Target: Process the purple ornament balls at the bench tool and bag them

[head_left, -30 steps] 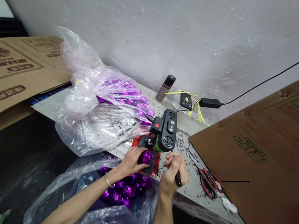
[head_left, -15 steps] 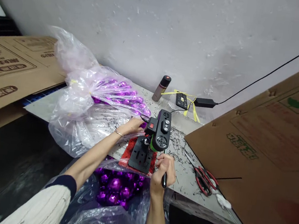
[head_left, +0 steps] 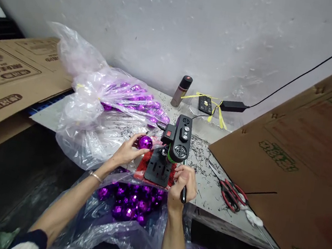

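Note:
My left hand (head_left: pixel 128 150) pinches a shiny purple ball ornament (head_left: pixel 145 142) between thumb and fingers, just left of the black machine. Wrapped round a black handle (head_left: pixel 183 194) on a thin metal rod is my right hand (head_left: pixel 185 182), at the machine's right side. The black machine (head_left: pixel 182 139) has two round vents, several buttons and a red switch, and its slotted base plate (head_left: pixel 157 168) rests on a red mat (head_left: pixel 142 166). Below it, an opened clear plastic bag (head_left: pixel 126 241) holds many purple faceted balls (head_left: pixel 131 203).
A tied clear bag (head_left: pixel 92 98) of purple balls lies left on the table. Behind stand a dark-capped bottle (head_left: pixel 181 91) and a black power adapter (head_left: pixel 233 106). Red-handled scissors (head_left: pixel 232 194) lie right, beside a large carton (head_left: pixel 289 165). Black scraps litter the table (head_left: pixel 203 186).
My left hand has drawn back from behind the machine, toward me and left, with a purple ball now visible in it. My right hand keeps its grip on the handle.

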Tool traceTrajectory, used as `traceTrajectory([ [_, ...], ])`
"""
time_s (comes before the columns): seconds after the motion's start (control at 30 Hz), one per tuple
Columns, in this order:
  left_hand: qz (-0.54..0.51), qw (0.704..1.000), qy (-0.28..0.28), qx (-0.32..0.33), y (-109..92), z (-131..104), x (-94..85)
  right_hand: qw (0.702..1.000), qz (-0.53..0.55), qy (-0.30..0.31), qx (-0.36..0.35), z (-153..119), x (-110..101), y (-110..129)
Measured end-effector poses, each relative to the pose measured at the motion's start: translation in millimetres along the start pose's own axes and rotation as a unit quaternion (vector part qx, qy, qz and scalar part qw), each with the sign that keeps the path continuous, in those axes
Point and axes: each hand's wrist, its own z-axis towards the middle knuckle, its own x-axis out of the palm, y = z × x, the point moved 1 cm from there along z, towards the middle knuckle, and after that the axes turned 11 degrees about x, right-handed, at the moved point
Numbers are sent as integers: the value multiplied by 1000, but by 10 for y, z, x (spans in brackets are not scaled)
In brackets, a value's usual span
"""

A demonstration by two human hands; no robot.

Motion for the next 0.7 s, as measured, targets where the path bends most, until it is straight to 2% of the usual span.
traceTrajectory([
  [0.1, -118, 992, -1, -52, 6, -372, 126, 1000, 5, 2, 13, 16, 0, 34],
  [0.17, -160, 984, -4, -82, 62, -497, 300, 1000, 9, -1, 17, 41, -2, 52],
  [0.23, -159, 983, -11, -95, 142, -546, 494, 1000, 13, -1, 14, 69, -4, 62],
  [0.33, -73, 994, -24, -83, 256, -559, 725, 1000, 9, 6, -1, 99, -11, 64],
  [0.4, 15, 998, -17, -62, 304, -569, 812, 1000, 1, 7, -11, 102, -19, 57],
  [0.5, 104, 994, 10, -27, 333, -599, 869, 1000, -3, 9, -20, 85, -27, 35],
  [0.7, 177, 982, 38, 44, 349, -599, 933, 1000, 2, 7, -22, 59, -25, 12],
])
